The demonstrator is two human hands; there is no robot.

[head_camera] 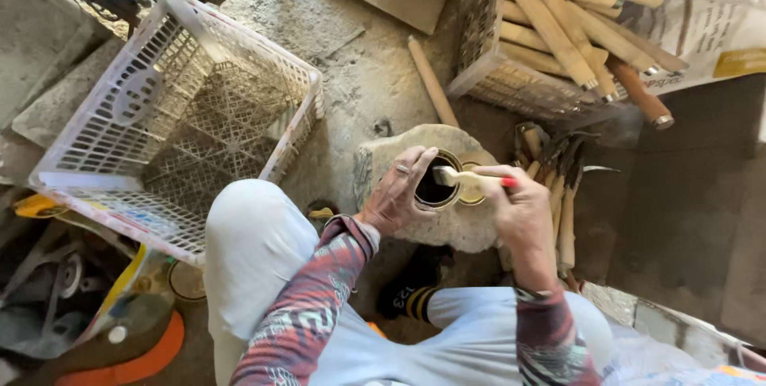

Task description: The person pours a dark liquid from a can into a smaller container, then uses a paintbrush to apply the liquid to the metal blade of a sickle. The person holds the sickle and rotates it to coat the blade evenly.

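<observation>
L hand wraps the rim of a small open can of dark liquid, fingers curled round it, steadying it on a rough stone block w/ an uneven top. R hand is closed on a small paintbrush, pinched by its pale handle w/ the red tip sticking out past the fingers; bristles sit over the can mouth, right at the rim. A second round lid or tin lies just beside the can, partly hidden by the brush.

Risks, as I judge them:
- Can is perched on a lumpy stone; if the L grip slackens or the brush drags on the rim, it could tip and spill dark liquid over the block and the pale trousers below.
- Loaded bristles held level above the rim may drip outside the can.
- Bundle of wooden handles lies close to the R wrist; an elbow swing could knock them.
- White plastic crate stands empty by the L knee, another crate holds more handles; neither is in the way atm.
</observation>
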